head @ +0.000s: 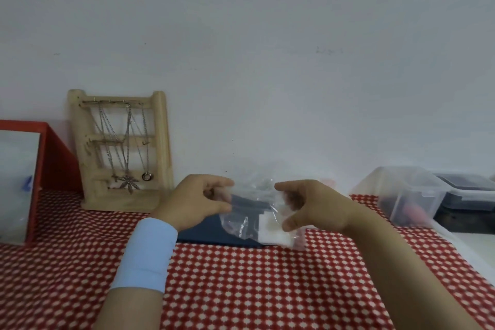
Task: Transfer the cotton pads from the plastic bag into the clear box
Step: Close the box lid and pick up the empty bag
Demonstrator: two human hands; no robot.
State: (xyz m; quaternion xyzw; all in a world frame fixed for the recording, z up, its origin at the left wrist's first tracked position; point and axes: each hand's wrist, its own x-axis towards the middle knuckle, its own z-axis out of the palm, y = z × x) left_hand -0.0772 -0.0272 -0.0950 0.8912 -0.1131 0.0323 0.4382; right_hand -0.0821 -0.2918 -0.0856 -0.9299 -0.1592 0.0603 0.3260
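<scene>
Red-and-white surface: a red tablecloth with a white diamond pattern [254, 284] covers the table from the near edge to the wall.
Bag: a clear, crinkled plastic bag [249, 220] is held up between both hands, above the far middle of the tablecloth.
Bag contents: a white patch is seen at the lower right of the plastic bag; whether it lies inside the bag or beneath it cannot be told.
Left hand: the left hand [192, 201] is placed at the bag's left edge, which is pinched between thumb and curled fingers.
Right hand: the right hand [316, 209] is placed at the bag's right edge, with thumb below and fingers curled above, gripping the film.
Wrist: a light blue wristband [147, 254] is worn on the left forearm.
Beneath the bag: a flat dark blue item [209, 233] lies on the tablecloth, partly covered by the bag.
Left rear: a pale wooden jewellery stand [160, 153], hung with metal chains, is leaned against the wall; a red-framed mirror [56, 158] stands beside it.
Right rear: a translucent plastic storage box [412, 193] is set near the wall, next to a dark lidded container [466, 187].
</scene>
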